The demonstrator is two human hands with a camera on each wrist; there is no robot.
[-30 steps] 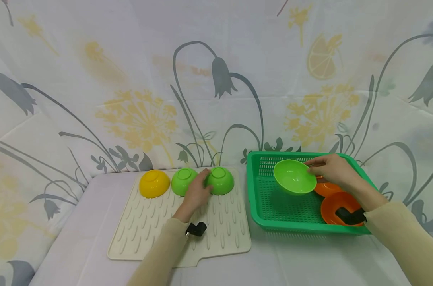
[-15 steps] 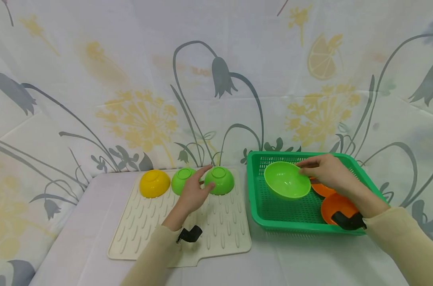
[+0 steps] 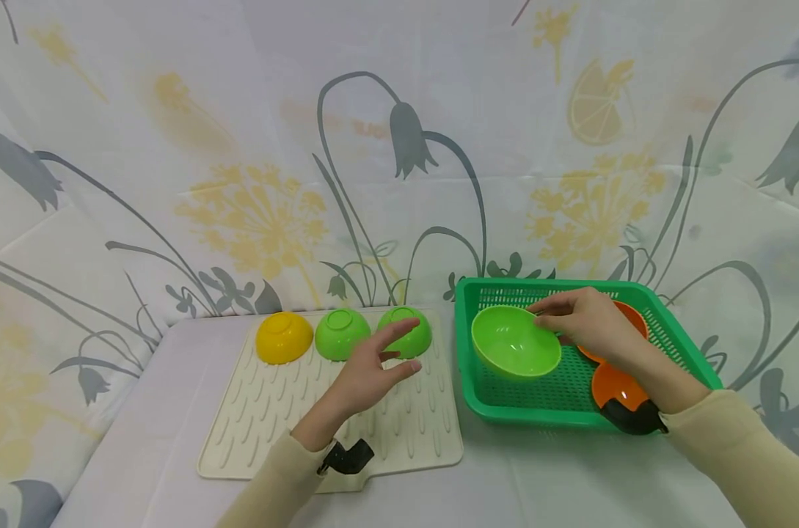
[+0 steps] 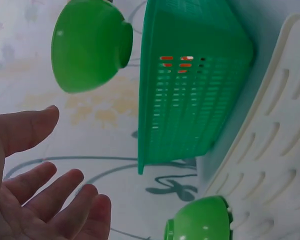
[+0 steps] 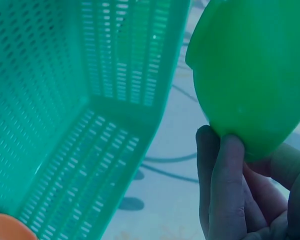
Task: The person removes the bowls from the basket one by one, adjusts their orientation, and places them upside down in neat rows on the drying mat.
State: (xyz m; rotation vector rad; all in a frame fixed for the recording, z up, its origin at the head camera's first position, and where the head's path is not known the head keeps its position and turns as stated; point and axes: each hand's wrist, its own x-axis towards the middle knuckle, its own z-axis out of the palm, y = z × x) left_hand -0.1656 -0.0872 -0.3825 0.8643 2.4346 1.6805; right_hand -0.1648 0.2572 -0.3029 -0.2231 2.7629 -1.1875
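Note:
In the head view my right hand (image 3: 587, 323) pinches the rim of a light green bowl (image 3: 514, 343) and holds it, mouth tilted up, over the left part of a green plastic basket (image 3: 531, 419). The right wrist view shows fingers and thumb on the edge of that bowl (image 5: 255, 75). My left hand (image 3: 369, 374) hovers above the cream drying mat (image 3: 293, 433), thumb and fingers spread, holding nothing. Past it, a green bowl (image 3: 415, 341) stands upside down on the mat, partly covered by the fingers. Another green bowl (image 3: 341, 335) and a yellow bowl (image 3: 283, 339) lie inverted to its left.
Two orange bowls, one farther back (image 3: 630, 319) and one nearer (image 3: 613, 385), lie in the basket's right part, partly hidden by the right arm. A white cloth (image 3: 538, 484) covers the table, and a flower-patterned curtain (image 3: 478, 110) hangs behind.
The right hand has carried the light green bowl left and slightly toward me, across the basket. The left hand has drawn back from between the green bowls, moving right and nearer, fingers spreading.

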